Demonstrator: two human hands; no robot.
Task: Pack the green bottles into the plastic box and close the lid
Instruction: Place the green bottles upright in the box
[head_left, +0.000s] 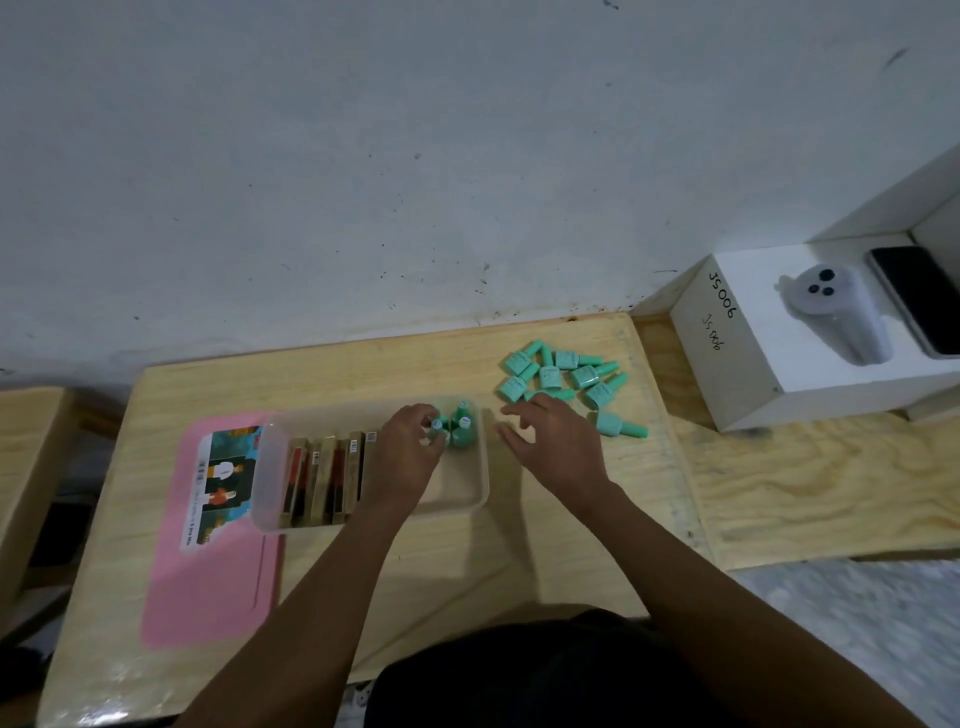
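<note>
Your left hand (410, 441) pinches a small mint-green bottle (438, 425) upright inside the clear plastic box (480, 483) while your right hand (550, 441), fingers spread, hovers empty; a clumsy release could topple its standing neighbours (461, 423).

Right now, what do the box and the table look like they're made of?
The box looks like clear, slightly frosted plastic: its contents show through the walls. The table looks like pale unfinished wood, probably plywood, with matte visible grain.
</note>
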